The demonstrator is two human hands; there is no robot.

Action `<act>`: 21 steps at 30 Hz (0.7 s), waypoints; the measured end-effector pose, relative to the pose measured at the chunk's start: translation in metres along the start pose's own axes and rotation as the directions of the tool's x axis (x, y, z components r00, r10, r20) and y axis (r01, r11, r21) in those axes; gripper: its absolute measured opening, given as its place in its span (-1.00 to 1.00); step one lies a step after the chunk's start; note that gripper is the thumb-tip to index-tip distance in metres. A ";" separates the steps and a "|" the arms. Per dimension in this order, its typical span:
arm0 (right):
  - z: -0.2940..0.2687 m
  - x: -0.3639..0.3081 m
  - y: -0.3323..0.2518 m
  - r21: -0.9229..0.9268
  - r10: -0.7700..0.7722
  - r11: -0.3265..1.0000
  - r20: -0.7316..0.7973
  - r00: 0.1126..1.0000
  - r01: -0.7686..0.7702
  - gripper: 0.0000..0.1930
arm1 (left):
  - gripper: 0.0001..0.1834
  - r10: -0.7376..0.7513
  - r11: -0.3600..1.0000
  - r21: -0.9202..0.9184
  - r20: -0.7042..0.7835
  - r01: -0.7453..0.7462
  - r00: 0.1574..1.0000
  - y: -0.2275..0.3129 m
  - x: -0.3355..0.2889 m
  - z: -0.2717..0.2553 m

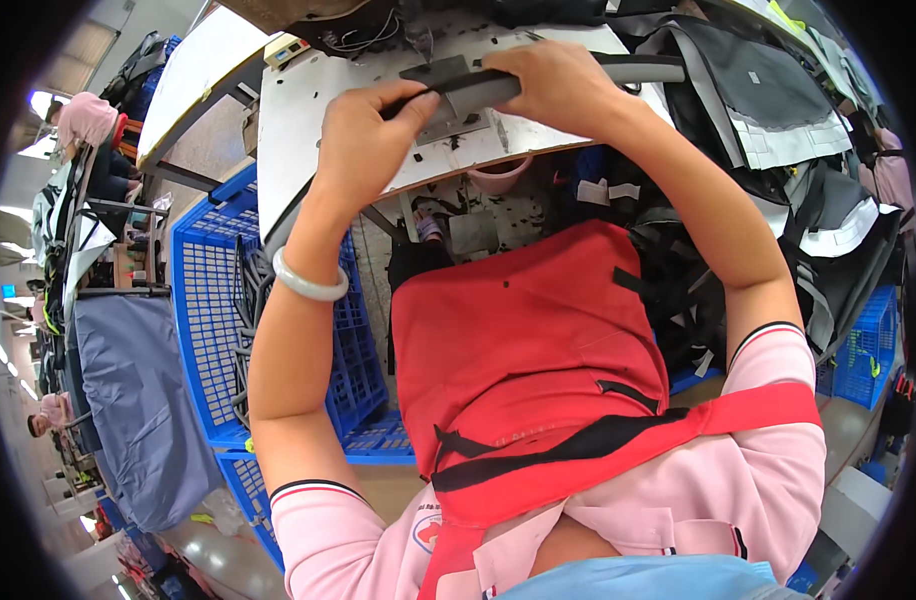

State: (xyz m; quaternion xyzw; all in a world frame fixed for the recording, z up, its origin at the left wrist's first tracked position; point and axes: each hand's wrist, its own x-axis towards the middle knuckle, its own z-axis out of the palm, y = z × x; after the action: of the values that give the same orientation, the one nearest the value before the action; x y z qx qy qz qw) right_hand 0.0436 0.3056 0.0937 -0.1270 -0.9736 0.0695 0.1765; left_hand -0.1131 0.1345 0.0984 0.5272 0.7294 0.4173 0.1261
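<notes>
A grey strip with a black edge (486,93), seemingly fabric, bends between my two hands over the white work table (298,120). My left hand (371,135) pinches its left part between thumb and fingers; a pale bangle (310,278) circles that wrist. My right hand (553,88) is closed on the strip farther right, and the strip runs on past that hand. Just beneath the strip is a metal plate (456,128) set in the table. What appears to be a sewing machine (418,35) stands behind, its needle area partly hidden by the strip and hands.
Dark scraps dot the table. Left of me stands a blue plastic crate (206,325) with grey cord-like pieces. Grey and black fabric pieces (768,100) are heaped at the right. Below the table edge is a pink bowl (500,176). A red apron (528,320) covers my lap.
</notes>
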 end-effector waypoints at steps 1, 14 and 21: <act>0.008 0.005 0.006 0.008 0.000 1.000 -0.016 1.000 0.000 -0.66 | -0.69 -0.037 0.999 -0.029 0.015 0.037 0.999 -0.004 0.007 0.001; 0.019 0.033 0.024 -0.050 0.002 0.999 -0.098 0.995 -0.007 -0.58 | -0.71 -0.102 0.987 -0.121 0.020 0.104 0.995 -0.024 0.041 0.003; 0.013 0.020 0.019 0.033 0.065 0.997 -0.098 0.993 -0.062 -0.58 | -0.68 -0.002 0.999 -0.047 -0.133 -0.005 0.991 -0.054 0.042 -0.006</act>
State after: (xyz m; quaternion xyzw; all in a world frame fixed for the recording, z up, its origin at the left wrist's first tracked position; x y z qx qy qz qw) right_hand 0.0254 0.3279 0.0845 -0.1586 -0.9579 0.0835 0.2241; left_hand -0.1696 0.1633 0.0726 0.4956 0.7256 0.4689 0.0893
